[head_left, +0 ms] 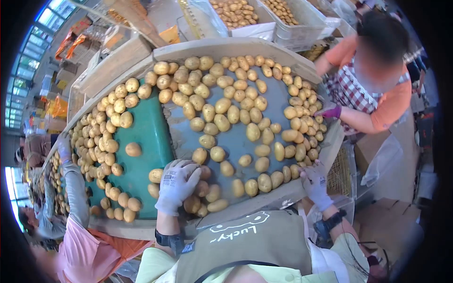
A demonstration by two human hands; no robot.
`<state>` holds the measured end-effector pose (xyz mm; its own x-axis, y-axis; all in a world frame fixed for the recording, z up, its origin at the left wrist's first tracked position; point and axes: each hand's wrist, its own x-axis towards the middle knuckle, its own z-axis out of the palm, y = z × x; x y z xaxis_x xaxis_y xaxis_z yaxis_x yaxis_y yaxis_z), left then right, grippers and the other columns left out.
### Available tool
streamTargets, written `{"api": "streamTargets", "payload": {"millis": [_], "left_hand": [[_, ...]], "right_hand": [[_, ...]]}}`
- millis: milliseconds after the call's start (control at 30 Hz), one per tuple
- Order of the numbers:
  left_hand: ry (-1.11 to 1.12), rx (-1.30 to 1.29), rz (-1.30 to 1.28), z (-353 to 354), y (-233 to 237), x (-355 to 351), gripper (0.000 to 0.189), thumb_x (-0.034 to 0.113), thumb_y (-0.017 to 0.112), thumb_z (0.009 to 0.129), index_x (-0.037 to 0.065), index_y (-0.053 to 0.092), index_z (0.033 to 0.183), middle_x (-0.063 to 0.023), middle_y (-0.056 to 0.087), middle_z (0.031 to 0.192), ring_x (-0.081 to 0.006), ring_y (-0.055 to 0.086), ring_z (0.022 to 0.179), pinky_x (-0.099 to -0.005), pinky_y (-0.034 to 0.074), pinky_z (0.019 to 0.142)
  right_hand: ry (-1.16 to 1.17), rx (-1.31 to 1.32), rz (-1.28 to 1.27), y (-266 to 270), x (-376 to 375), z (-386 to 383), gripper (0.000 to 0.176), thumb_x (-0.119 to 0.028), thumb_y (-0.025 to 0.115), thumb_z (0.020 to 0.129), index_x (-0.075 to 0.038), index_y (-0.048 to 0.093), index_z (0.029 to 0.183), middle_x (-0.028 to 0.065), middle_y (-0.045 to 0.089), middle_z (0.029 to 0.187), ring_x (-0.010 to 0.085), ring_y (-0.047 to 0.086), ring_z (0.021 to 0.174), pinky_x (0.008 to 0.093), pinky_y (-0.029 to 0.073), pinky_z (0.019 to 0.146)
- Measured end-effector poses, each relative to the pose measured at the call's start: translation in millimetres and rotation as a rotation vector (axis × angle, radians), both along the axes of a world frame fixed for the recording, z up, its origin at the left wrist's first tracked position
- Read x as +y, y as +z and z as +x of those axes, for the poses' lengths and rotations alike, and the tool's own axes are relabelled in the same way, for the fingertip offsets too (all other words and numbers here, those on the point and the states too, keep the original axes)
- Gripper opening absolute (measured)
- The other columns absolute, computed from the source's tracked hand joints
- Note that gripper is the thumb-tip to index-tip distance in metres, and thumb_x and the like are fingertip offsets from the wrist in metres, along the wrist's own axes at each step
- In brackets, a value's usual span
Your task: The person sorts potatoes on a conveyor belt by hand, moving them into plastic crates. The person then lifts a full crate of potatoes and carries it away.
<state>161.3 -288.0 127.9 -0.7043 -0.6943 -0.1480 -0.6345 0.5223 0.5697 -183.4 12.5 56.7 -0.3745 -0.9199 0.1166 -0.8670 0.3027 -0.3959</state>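
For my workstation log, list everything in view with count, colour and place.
Potatoes: too many to count, yellow-brown, across belt and tabletop
Belt: one, green, left of tabletop
Tabletop: one, grey, centre
Crates: at least two, whitish, holding potatoes, beyond the far rim
Cardboard boxes: several, brown, lower right
Co-worker: one, orange top and checked apron, right
People at left: at least two, one in pink
Windows: several, bluish, far left
Own apron: one, grey-brown, bottom centre
Left hand: one, white-gloved, over potatoes near the belt's edge
Right hand: one, white-gloved, at the near-right rim
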Motion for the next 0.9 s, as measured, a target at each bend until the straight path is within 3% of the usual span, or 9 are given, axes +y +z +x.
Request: {"api": "streamTargets", "payload": {"millis": [67, 133, 333, 533, 567, 667, 767, 867, 900], "left_hand": [[-0.057, -0.013, 0.010, -3, -4, 1, 0.027, 0.029, 0.064, 0.094, 0.009, 0.079, 0.103, -0.0107, 0.075, 0.114, -0.0336, 0.065, 0.117, -0.0470, 0.046, 0.106], [-0.058, 0.007, -0.003, -5, -7, 4, 0.027, 0.030, 0.064, 0.094, 0.010, 0.080, 0.104, -0.0109, 0.075, 0.114, -0.0339, 0.065, 0.117, -0.0474, 0.046, 0.105], [-0.113, -0.060, 0.126, -19, -8, 7, 0.029, 0.030, 0.066, 0.093, 0.011, 0.080, 0.109, -0.0117, 0.075, 0.118, -0.0346, 0.065, 0.121, -0.0473, 0.046, 0.107], [-0.145, -0.016, 0.052, -19, -11, 7, 0.025, 0.025, 0.067, 0.093, 0.006, 0.080, 0.104, -0.0149, 0.076, 0.114, -0.0366, 0.066, 0.118, -0.0456, 0.048, 0.108], [-0.148, -0.016, 0.044, -18, -9, 11, 0.025, 0.025, 0.067, 0.093, 0.006, 0.080, 0.104, -0.0149, 0.076, 0.114, -0.0366, 0.066, 0.118, -0.0456, 0.048, 0.108], [-0.135, -0.020, -0.011, -22, -2, 15, 0.024, 0.024, 0.067, 0.094, 0.005, 0.079, 0.101, -0.0152, 0.076, 0.109, -0.0355, 0.068, 0.111, -0.0442, 0.050, 0.103], [-0.113, -0.059, -0.168, -23, -1, 20, 0.023, 0.024, 0.067, 0.093, 0.005, 0.079, 0.099, -0.0152, 0.076, 0.106, -0.0360, 0.070, 0.104, -0.0439, 0.054, 0.096], [-0.189, -0.091, -0.515, -34, 23, 50, 0.022, 0.022, 0.068, 0.092, 0.005, 0.078, 0.103, -0.0124, 0.076, 0.110, -0.0347, 0.068, 0.110, -0.0465, 0.051, 0.102], [-0.246, -0.050, -0.521, -43, 39, 71, 0.021, 0.020, 0.070, 0.091, 0.005, 0.078, 0.104, -0.0117, 0.076, 0.113, -0.0344, 0.067, 0.113, -0.0478, 0.049, 0.104]], "right_hand": [[-0.065, 0.103, 0.009, -5, 2, 5, 0.020, -0.020, 0.063, 0.098, -0.009, 0.079, 0.104, 0.0092, 0.075, 0.091, 0.0359, 0.069, 0.096, 0.0534, 0.042, 0.113], [-0.117, 0.028, -0.240, -3, -2, 10, 0.018, -0.019, 0.068, 0.092, -0.010, 0.078, 0.104, 0.0100, 0.075, 0.093, 0.0327, 0.069, 0.096, 0.0523, 0.045, 0.111], [-0.148, 0.010, -0.309, -1, 2, 7, 0.020, -0.016, 0.064, 0.093, -0.008, 0.078, 0.104, 0.0097, 0.076, 0.093, 0.0327, 0.071, 0.089, 0.0512, 0.049, 0.106], [-0.199, 0.025, -0.445, -7, 8, 9, 0.012, -0.011, 0.074, 0.088, -0.007, 0.079, 0.098, 0.0097, 0.075, 0.089, 0.0318, 0.071, 0.089, 0.0481, 0.054, 0.100], [-0.231, -0.004, -0.486, -10, 8, 13, 0.016, -0.014, 0.063, 0.093, -0.006, 0.077, 0.092, 0.0104, 0.074, 0.088, 0.0356, 0.070, 0.088, 0.0525, 0.051, 0.104], [-0.216, -0.038, -0.558, -5, 10, 13, 0.014, -0.012, 0.065, 0.091, -0.006, 0.077, 0.090, 0.0107, 0.074, 0.087, 0.0351, 0.070, 0.088, 0.0518, 0.052, 0.103], [-0.158, -0.092, -0.597, -4, 15, 8, 0.012, -0.011, 0.066, 0.089, -0.006, 0.077, 0.089, 0.0107, 0.074, 0.087, 0.0347, 0.070, 0.090, 0.0507, 0.052, 0.103], [-0.077, -0.052, -0.631, -9, 25, 3, 0.011, -0.012, 0.068, 0.087, -0.007, 0.077, 0.089, 0.0110, 0.073, 0.086, 0.0341, 0.071, 0.091, 0.0506, 0.053, 0.101], [0.026, -0.016, -0.606, -11, 30, -4, 0.013, -0.015, 0.069, 0.087, -0.006, 0.076, 0.093, 0.0118, 0.074, 0.094, 0.0333, 0.071, 0.094, 0.0496, 0.053, 0.101]]}}
